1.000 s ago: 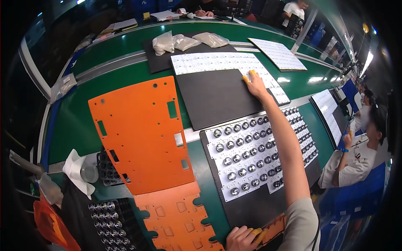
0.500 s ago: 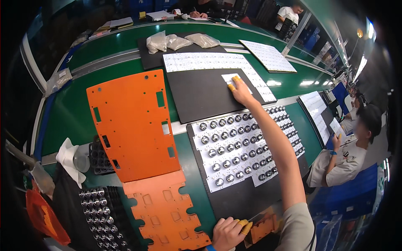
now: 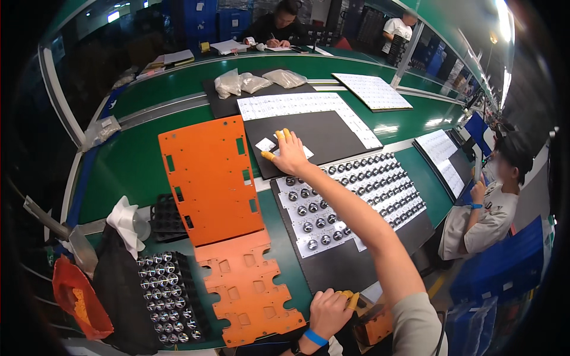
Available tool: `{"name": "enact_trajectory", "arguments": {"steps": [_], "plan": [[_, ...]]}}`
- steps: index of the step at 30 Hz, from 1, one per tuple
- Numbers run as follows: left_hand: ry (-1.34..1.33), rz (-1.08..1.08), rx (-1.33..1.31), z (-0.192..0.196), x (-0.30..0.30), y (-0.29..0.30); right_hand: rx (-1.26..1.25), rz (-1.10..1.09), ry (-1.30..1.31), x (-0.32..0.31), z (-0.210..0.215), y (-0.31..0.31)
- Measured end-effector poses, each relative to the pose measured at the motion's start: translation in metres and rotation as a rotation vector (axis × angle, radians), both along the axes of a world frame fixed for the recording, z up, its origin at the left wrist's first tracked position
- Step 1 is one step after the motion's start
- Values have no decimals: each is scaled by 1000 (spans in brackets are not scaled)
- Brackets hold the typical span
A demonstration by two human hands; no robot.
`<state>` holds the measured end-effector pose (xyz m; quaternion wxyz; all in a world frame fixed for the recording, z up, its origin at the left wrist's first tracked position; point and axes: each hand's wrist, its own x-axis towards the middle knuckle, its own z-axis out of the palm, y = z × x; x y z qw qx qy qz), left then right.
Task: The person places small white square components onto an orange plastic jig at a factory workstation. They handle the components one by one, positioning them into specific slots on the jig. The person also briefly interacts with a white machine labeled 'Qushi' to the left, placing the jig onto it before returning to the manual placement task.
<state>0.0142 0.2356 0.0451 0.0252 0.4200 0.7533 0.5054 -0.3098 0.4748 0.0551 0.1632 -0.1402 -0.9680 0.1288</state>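
Note:
My right hand (image 3: 289, 153) reaches far across the table and lies with fingers spread on a black mat (image 3: 332, 133), yellow finger cots on several fingertips. It rests on a small white slip (image 3: 306, 152); another white slip (image 3: 265, 144) lies just left of it. My forearm crosses a white sheet of round silver parts (image 3: 362, 190) on a black board. My left hand (image 3: 326, 311) is curled in a fist at the near table edge, wearing a yellow cot and a blue wristband, beside an orange box (image 3: 375, 323).
A large orange panel (image 3: 211, 178) and a slotted orange plate (image 3: 252, 291) lie to the left. A black tray of silver parts (image 3: 166, 296) and a red bag (image 3: 77, 296) sit at near left. Plastic bags (image 3: 252, 82) lie far back. A seated person (image 3: 493, 202) works at right.
My right hand has moved left across the black mat, from its far right corner to its near left part, bringing a white slip. My left hand stays at the table edge.

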Motion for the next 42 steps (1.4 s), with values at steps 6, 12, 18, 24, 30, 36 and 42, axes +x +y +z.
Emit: {"name": "enact_trajectory", "arguments": {"steps": [6, 12, 18, 24, 30, 36, 42], "plan": [[4, -14, 67, -1, 1, -1, 83, -190, -35, -23, -3, -30], [-7, -25, 52, 9, -3, -8, 323, -4, 39, -33, -2, -59], [19, -18, 61, 1, -3, -7, 429, 120, 66, -55, -4, -37], [77, -25, 76, 2, -1, -1, 491, 73, 126, -85, -3, -15], [83, -24, 116, -3, 1, 3, 422, -213, -129, -72, -22, -35], [84, 10, 71, -11, -5, -2, 254, -205, -97, -73, -14, -76], [89, -59, 75, -9, 6, 2, 404, -145, 56, -84, -49, -59]]}}
